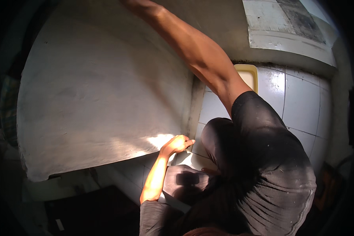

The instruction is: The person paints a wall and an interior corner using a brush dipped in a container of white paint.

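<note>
My left hand (177, 143) is closed, its fingers curled in sunlight by the lower right corner of a large grey plastered surface (90, 90). What, if anything, is in its fingers I cannot make out. My right arm reaches up across that surface to the top edge of the view, where the hand passes out of sight. My legs, in dark shorts, are bent beneath me.
A yellow-rimmed tray (254, 78) lies on white floor tiles (301, 102) along a grey ledge with pale tiled patches (267, 19) at the upper right. A checked cloth (8, 106) is at the far left, and a dark object (78, 214) lies below the grey surface.
</note>
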Available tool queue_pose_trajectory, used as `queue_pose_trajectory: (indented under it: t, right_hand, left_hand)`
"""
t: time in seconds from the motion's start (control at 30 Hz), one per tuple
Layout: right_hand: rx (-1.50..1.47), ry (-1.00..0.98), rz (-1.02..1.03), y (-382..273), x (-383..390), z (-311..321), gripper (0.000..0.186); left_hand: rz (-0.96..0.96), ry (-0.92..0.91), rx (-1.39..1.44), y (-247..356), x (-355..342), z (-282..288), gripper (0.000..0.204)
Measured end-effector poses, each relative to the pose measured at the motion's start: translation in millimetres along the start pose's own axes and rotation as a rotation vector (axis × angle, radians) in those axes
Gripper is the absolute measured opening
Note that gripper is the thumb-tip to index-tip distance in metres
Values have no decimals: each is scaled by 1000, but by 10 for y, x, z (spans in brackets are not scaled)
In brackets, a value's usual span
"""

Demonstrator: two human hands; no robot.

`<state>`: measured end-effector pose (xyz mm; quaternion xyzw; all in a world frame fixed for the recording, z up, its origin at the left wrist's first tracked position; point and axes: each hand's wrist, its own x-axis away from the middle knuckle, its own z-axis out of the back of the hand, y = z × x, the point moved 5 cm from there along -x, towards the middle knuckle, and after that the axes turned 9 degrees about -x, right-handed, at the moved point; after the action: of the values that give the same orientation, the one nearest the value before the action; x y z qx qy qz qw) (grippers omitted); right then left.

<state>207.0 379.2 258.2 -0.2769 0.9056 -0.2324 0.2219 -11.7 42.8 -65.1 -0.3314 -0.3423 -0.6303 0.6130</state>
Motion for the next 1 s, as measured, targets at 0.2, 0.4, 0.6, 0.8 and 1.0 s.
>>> queue_pose_trajectory:
  t: [0.2, 0.4, 0.6, 0.8, 1.0]
  right_hand:
    - [-263, -53, -389, 909, 812, 942, 20]
    - [157, -78, -490, 1295, 1119, 2672, 18]
    - [475, -251, -282, 432, 889, 3788, 22]
    - [1105, -580, -145, 248, 751, 4498, 32]
    - [1436, -808, -132, 431, 915, 4764, 28]
  left_hand:
    - [-13, -5, -5, -93, -5, 27, 60]
    - [-61, -65, -58, 47, -36, 33, 59]
    - [-84, -3, 66, -119, -76, -148, 56]
    - [-77, 53, 83, -193, -39, -136, 46]
    - [-64, 55, 162, -144, -47, -9, 57]
